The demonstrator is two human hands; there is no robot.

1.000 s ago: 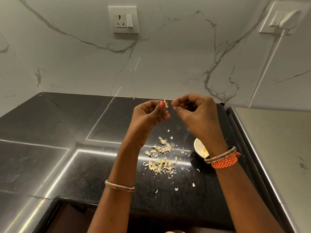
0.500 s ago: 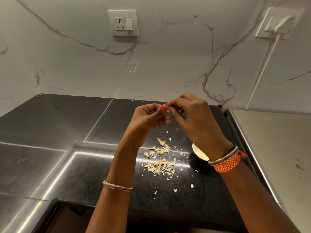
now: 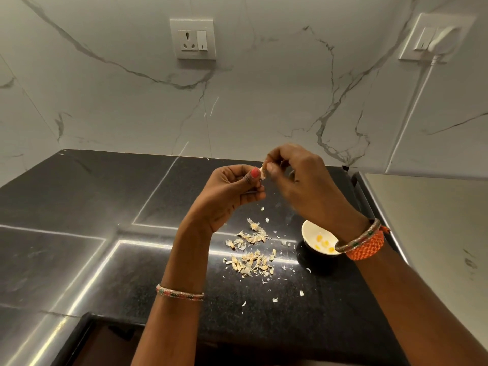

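Both hands are up over the table, and here's the peeling in full swing: the left hand pinches a pale piece between thumb and curled fingers, while the right hand nips its skin from the other side, fingertips tight together. The piece sits high between the two hands, well above the dark surface. How far along? By the look of it, well into the job: a good scatter of husks lies below the hands, and only a few yellow kernels rest in the white bowl just beside the right wrist. I see no unpeeled stock anywhere, so what's left is hard to call. The table is glossy black stone, streaked with light reflections; behind it a white marble wall carries a socket, with a plugged-in socket farther right.
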